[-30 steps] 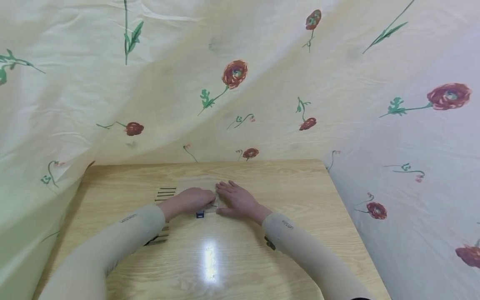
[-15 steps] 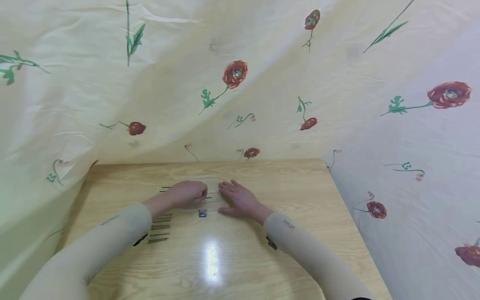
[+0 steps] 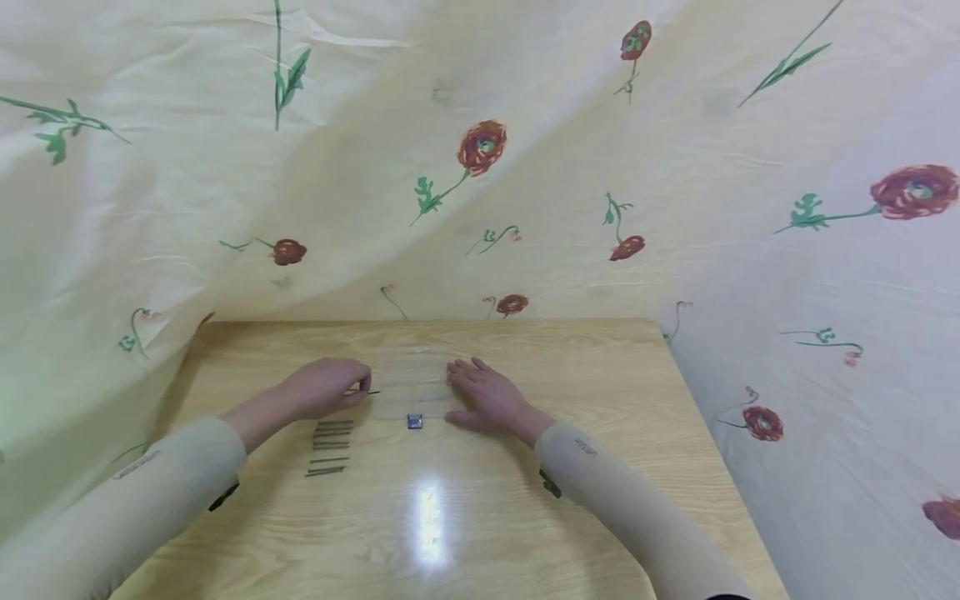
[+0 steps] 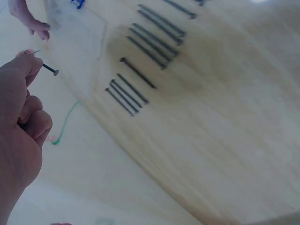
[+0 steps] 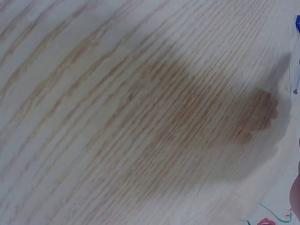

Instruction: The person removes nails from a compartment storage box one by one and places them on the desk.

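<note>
In the head view, a light wooden table (image 3: 525,500) fills the lower half of the frame, backed by a cream cloth printed with red flowers (image 3: 480,167). Left of centre, the left hand (image 3: 326,387) is seen with fingers curled, a thin dark steel nail (image 3: 367,392) pinched at its fingertips and pointing right. Below it, a row of dark nails (image 3: 330,446) lies on the wood. At centre, a clear plastic bag (image 3: 412,387) lies flat, with a small blue slider (image 3: 414,422) at its near edge. The right hand (image 3: 487,398) is pressed flat on the bag's right side, fingers straight and spread.

In the left wrist view, the left hand (image 4: 21,122) fills the lower left, its fingers curled, and the nail (image 4: 49,70) is held between thumb and finger, its head outward. The loose nails (image 4: 145,51) lie in parallel across the upper middle.

In the right wrist view, only wood grain and a shadow are shown; the grip cannot be told from here.
</note>
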{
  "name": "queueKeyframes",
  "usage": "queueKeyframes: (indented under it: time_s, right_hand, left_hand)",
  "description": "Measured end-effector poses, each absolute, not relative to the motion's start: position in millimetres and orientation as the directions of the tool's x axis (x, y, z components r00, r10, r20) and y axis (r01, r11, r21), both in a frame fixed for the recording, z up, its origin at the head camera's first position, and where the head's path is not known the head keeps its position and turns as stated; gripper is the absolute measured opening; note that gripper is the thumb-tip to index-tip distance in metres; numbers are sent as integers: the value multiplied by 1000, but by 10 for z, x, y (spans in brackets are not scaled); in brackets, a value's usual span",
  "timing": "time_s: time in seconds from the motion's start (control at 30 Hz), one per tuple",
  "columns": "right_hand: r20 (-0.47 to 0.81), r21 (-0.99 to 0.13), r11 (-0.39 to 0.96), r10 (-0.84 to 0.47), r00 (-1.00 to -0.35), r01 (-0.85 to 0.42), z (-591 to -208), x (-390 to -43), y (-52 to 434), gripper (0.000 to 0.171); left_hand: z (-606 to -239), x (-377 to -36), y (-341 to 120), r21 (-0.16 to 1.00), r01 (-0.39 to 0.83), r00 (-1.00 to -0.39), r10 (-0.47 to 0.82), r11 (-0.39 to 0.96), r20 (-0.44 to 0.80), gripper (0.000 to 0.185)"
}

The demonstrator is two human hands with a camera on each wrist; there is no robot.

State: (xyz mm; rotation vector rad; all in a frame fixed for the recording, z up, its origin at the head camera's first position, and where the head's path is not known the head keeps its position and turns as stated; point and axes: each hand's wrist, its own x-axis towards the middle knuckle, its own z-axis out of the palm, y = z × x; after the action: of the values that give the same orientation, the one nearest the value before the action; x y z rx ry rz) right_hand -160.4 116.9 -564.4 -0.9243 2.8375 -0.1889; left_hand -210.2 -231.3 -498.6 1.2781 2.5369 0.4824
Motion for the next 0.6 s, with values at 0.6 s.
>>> queueKeyframes:
  time_s: [0.6]
  right_hand:
    - [-123, -174, 811, -581, -805, -559, -5616, -1611, 1160, 81]
  left_hand:
    - [-5480, -1345, -2782, 486, 695, -587, 808, 531, -43, 21]
